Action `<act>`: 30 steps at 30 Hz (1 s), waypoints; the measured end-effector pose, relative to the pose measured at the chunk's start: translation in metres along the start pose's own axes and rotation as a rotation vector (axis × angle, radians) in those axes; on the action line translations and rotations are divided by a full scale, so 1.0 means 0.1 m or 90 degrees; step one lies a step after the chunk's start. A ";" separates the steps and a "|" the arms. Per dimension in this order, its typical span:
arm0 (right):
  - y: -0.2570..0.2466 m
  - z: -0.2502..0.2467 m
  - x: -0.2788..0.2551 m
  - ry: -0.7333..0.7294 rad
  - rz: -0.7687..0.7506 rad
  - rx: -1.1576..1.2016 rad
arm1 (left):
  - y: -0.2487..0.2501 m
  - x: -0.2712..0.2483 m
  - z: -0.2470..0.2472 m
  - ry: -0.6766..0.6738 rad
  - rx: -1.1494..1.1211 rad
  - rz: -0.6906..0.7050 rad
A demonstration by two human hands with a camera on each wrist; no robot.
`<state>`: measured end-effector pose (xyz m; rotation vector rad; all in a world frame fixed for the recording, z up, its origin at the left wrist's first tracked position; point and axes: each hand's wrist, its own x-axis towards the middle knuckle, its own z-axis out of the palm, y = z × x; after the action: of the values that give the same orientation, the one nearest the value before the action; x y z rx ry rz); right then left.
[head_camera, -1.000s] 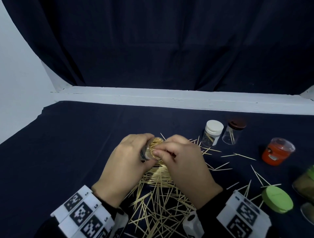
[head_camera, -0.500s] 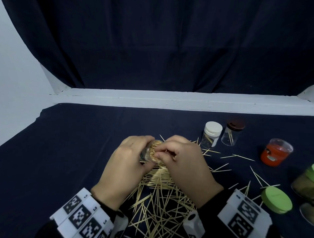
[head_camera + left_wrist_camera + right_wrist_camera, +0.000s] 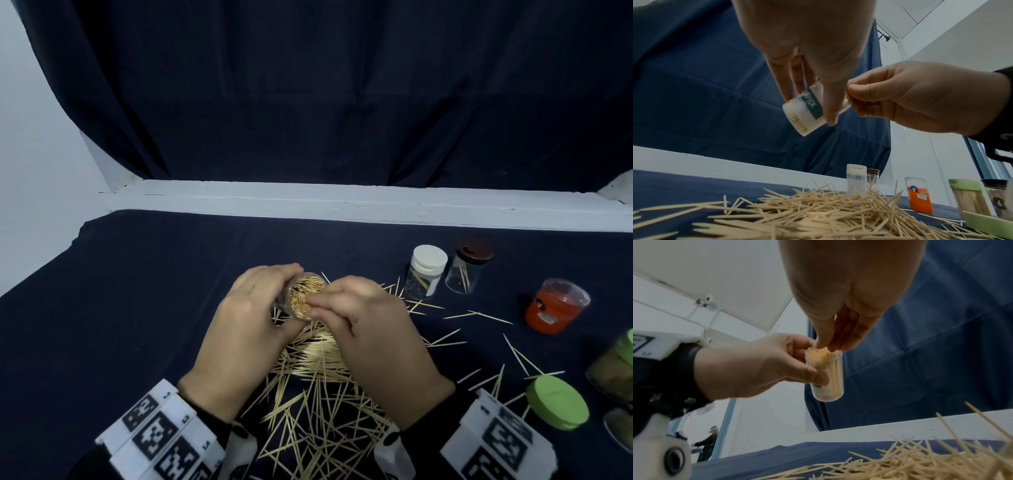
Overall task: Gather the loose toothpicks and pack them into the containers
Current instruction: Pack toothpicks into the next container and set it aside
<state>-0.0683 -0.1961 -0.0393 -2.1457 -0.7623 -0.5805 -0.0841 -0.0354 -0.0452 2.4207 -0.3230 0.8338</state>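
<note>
Left hand (image 3: pixel 246 329) grips a small clear container (image 3: pixel 303 297) packed with toothpicks, held tilted in the air; right hand (image 3: pixel 373 346) has its fingertips (image 3: pixel 825 344) bunched at the container's open mouth, touching the toothpick ends, though whether they pinch any cannot be told. Directly beneath both hands lies the loose toothpick pile (image 3: pixel 318 404) on the dark cloth (image 3: pixel 137 291), strays spreading off to the right. Beyond the right hand stand a white-capped jar (image 3: pixel 426 272) and brown-capped jar (image 3: pixel 467 267); farther right, an orange container (image 3: pixel 555 306) and a green lid (image 3: pixel 556 402).
</note>
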 end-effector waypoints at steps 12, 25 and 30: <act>-0.13 0.01 0.05 0.006 -0.055 -0.060 | 0.03 0.01 -0.02 0.045 -0.007 0.035; -0.10 -0.02 0.06 -0.014 -0.071 -0.074 | 0.03 0.01 0.00 0.031 0.000 0.038; -0.04 -0.22 0.13 0.001 0.008 -0.010 | -0.02 0.02 -0.02 0.018 0.013 0.010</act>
<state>-0.0652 -0.2075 -0.0161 -2.1632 -0.7453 -0.5829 -0.0826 -0.0325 -0.0441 2.4249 -0.3251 0.8817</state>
